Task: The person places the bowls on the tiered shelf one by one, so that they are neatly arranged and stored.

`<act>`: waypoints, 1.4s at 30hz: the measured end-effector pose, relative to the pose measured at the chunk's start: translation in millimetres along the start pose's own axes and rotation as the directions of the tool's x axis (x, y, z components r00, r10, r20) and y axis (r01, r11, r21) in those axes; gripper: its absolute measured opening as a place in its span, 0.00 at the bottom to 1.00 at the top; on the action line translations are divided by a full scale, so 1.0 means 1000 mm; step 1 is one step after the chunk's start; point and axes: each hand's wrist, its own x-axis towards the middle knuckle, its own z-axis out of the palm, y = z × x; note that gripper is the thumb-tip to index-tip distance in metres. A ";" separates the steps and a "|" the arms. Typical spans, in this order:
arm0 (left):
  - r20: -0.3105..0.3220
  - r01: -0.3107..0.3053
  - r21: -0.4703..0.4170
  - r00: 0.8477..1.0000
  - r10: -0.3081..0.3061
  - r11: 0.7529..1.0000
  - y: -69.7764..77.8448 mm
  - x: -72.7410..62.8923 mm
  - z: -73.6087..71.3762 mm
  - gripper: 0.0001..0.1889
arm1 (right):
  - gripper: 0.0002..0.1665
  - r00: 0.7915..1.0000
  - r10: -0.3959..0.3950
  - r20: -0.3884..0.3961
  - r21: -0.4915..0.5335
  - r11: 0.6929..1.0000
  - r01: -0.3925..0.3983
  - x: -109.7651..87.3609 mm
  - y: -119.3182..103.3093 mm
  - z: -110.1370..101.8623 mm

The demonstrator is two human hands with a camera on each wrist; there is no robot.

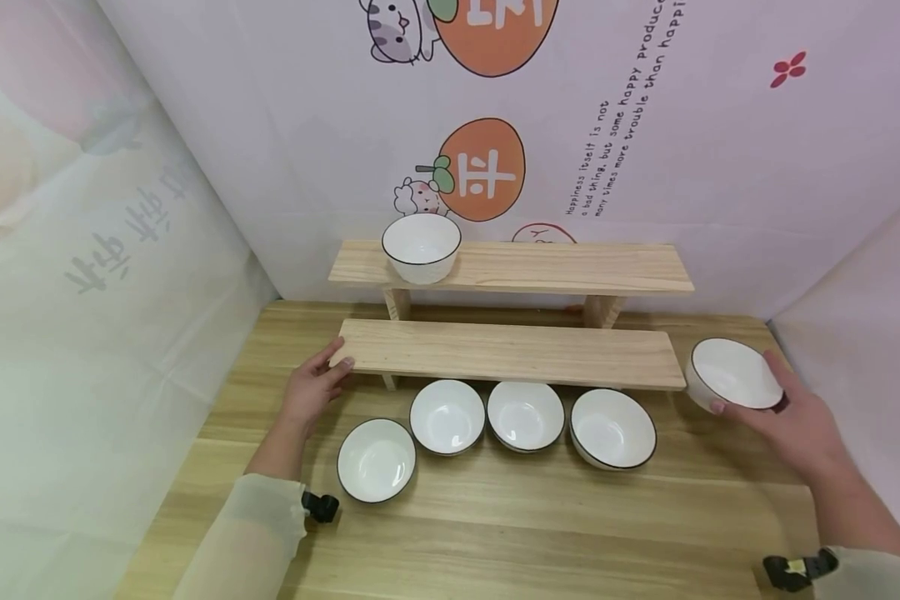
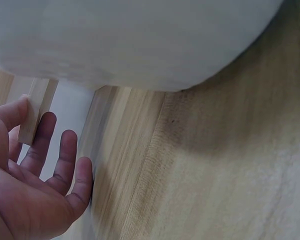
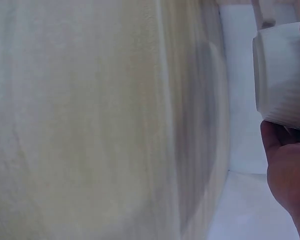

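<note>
At the left end of the lower shelf board, my left hand pinches the wood between thumb and forefinger; in the left wrist view the other fingers of that hand hang free below the board's end. Off the right end of the same board, my right hand grips a white bowl with a dark rim, held above the table. The right wrist view shows this bowl's ribbed side, with fingers under its base and the thumb partly cut off by the frame.
One white bowl stands on the upper shelf board, toward its left. Several more bowls stand on the wooden table in front of the shelf, among them a leftmost bowl near my left wrist. Printed cloth hangs behind and beside.
</note>
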 end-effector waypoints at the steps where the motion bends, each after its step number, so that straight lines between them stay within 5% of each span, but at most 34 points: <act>1: -0.002 0.001 -0.002 1.000 -0.001 1.000 0.000 0.000 0.000 0.34 | 0.68 1.000 -0.003 -0.012 0.005 1.000 0.003 0.000 -0.002 0.000; 20: -0.010 0.001 0.000 1.000 -0.001 1.000 0.002 0.000 0.001 0.33 | 0.65 0.997 -0.023 -0.076 0.065 0.998 0.028 -0.004 -0.027 -0.009; 42: -0.008 0.003 0.022 1.000 -0.003 1.000 0.000 0.002 -0.001 0.35 | 0.56 0.985 -0.152 -0.085 0.127 0.979 0.162 -0.004 -0.075 -0.001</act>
